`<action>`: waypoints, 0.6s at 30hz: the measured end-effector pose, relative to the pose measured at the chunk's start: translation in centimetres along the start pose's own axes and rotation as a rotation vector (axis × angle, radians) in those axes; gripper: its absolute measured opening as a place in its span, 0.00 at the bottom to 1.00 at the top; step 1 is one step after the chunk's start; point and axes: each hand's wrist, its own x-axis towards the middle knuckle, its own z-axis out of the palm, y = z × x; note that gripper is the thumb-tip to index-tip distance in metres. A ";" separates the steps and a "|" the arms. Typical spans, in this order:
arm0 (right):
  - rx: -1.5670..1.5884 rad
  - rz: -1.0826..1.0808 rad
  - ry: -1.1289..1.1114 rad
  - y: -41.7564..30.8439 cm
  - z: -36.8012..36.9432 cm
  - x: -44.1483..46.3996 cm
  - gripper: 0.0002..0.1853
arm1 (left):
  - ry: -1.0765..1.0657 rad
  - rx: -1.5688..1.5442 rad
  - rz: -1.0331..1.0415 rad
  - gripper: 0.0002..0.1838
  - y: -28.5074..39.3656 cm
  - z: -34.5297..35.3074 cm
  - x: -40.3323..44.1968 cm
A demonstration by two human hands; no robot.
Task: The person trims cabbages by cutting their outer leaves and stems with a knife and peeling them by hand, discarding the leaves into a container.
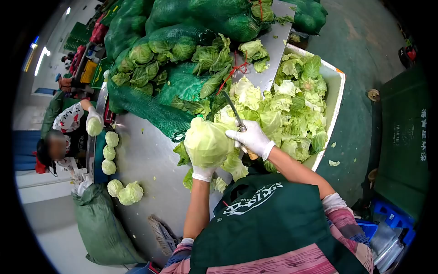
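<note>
A pale green cabbage (206, 144) rests in my gloved left hand (203, 173), which grips it from below with most of the fingers hidden behind it. My gloved right hand (253, 139) is closed around the wooden handle of a curved knife (233, 108). The dark blade points up and away from me, just right of the cabbage. Loose cabbage leaves (246, 96) lie heaped behind and beside both hands. Close to my right forearm stands a white foam box (335, 98) piled high with stripped leaves.
Green mesh sacks (196, 20) of cabbages cover the far end of the metal table (141, 137). Several trimmed cabbages (109, 152) sit along the left edge. Across there, a co-worker's gloved hand holds another cabbage (94, 127). A brush (160, 233) lies near my left forearm.
</note>
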 end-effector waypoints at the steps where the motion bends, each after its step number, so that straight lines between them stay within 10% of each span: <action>1: -0.001 0.001 -0.002 -0.7 -0.4 -0.6 0.15 | 0.001 0.000 -0.002 0.40 1.0 -0.6 0.9; 2: 0.074 0.036 -0.155 -1.9 -1.2 -1.5 0.14 | 0.021 -0.553 -0.245 0.41 2.0 -1.2 1.9; 6: -0.023 0.059 -0.144 -8.7 -6.2 -5.2 0.12 | -0.049 -0.641 -0.302 0.36 1.6 -0.3 -0.2; 8: -0.772 -0.104 0.279 -7.9 -11.1 -3.5 0.16 | -0.271 -2.418 -0.758 0.40 -3.7 3.2 -2.8; 10: -1.245 -0.276 0.556 -4.1 -12.9 -1.3 0.20 | -0.250 -2.447 -0.853 0.39 -2.4 2.7 -2.6; 18: -0.595 -0.111 0.079 2.9 -5.6 0.8 0.26 | -0.008 -2.492 -0.948 0.34 -2.3 1.0 -3.3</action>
